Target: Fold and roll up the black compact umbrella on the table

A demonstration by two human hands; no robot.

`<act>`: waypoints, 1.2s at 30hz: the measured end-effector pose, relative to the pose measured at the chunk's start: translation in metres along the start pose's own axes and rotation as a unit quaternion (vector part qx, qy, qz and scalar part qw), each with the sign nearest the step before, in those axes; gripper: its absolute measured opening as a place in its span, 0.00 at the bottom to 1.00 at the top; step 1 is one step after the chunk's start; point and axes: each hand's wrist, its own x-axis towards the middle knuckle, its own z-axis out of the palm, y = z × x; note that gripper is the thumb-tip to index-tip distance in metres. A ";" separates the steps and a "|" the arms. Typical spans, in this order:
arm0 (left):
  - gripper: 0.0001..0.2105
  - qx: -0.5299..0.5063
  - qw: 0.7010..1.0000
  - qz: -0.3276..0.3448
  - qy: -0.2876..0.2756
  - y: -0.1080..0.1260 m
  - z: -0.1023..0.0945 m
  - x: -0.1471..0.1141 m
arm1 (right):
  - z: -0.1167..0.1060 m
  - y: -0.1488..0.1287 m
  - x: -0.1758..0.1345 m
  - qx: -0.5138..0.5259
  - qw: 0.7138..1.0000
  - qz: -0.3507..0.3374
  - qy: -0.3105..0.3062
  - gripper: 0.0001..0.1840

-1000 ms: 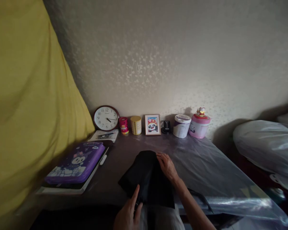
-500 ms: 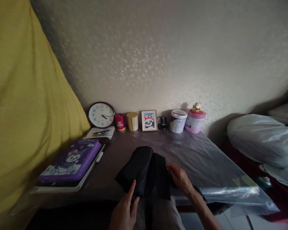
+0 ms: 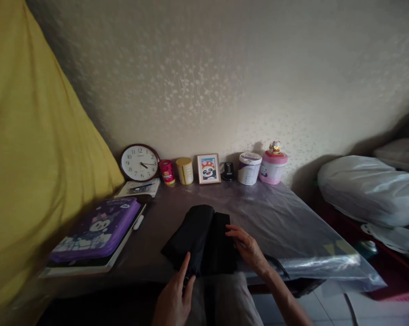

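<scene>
A person's 2 bare hands work with a folded black cloth [image 3: 194, 231] at the near edge of a table [image 3: 268, 226] under clear plastic. The cloth lies at the middle of that edge, in 2 folded parts side by side, its lower end above the person's lap. The left hand [image 3: 175, 292] grasps the near left end between thumb and forefinger, the forefinger pointing up along the cloth. The right hand [image 3: 248, 246] has its fingers loosely spread at the right edge of the cloth; whether they pinch it, I cannot tell. To the left, a purple case [image 3: 97, 231] with a cartoon character lies on a dark flat item, a small white object [image 3: 138, 222] just beside it. Along the wall, from left to right, stand a round clock [image 3: 139, 162], its short pointer near 4, a red tin [image 3: 166, 172], a yellow tin [image 3: 185, 171], a framed panda picture [image 3: 209, 169], a small black object [image 3: 228, 171], a white tub [image 3: 249, 169] and a pink tub [image 3: 272, 168] topped by a figurine [image 3: 275, 147]. A yellow curtain [image 3: 37, 158] hangs at far left; a white bag [image 3: 370, 190] sits at far right.
</scene>
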 end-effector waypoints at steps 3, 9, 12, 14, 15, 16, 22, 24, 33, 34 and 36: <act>0.23 -0.011 1.000 0.002 0.000 0.000 0.000 0.000 | 0.000 0.000 0.000 -0.023 0.999 -0.003 -0.023 0.16; 0.23 -0.033 0.999 -0.012 -0.006 0.001 -0.001 0.001 | 0.001 -0.009 0.008 -0.025 0.999 -0.011 -0.025 0.11; 0.24 -0.059 0.998 -0.018 -0.016 0.001 -0.002 0.001 | 0.006 -0.017 0.020 -0.019 0.999 -0.036 -0.016 0.10; 0.23 -0.073 0.997 -0.023 -0.014 0.001 -0.002 0.001 | 0.011 -0.023 0.029 -0.017 0.998 -0.057 -0.012 0.10; 0.23 -0.078 0.997 -0.027 -0.012 0.000 -0.002 0.001 | 0.015 -0.027 0.034 -0.016 0.997 -0.068 -0.011 0.10; 0.23 -0.081 0.996 -0.031 -0.012 0.000 -0.002 0.002 | 0.018 -0.030 0.039 -0.015 0.997 -0.079 -0.011 0.10; 0.25 -0.120 0.990 -0.048 -0.057 0.000 -0.010 0.006 | 0.043 -0.043 0.066 -0.032 0.993 -0.115 -0.016 0.10; 0.25 -0.141 0.986 -0.058 -0.064 -0.002 -0.013 0.007 | 0.051 -0.045 0.074 -0.039 0.991 -0.127 -0.021 0.10; 0.26 -0.151 0.984 -0.081 -0.057 -0.010 -0.007 0.006 | 0.089 -0.047 0.093 -0.099 0.981 -0.156 -0.056 0.11; 0.25 -0.139 0.986 -0.080 -0.048 -0.011 -0.005 0.005 | 0.093 -0.047 0.094 -0.104 0.980 -0.160 -0.058 0.11; 0.24 -0.118 0.990 -0.076 -0.022 -0.011 -0.001 0.005 | 0.099 -0.045 0.095 -0.116 0.977 -0.165 -0.062 0.11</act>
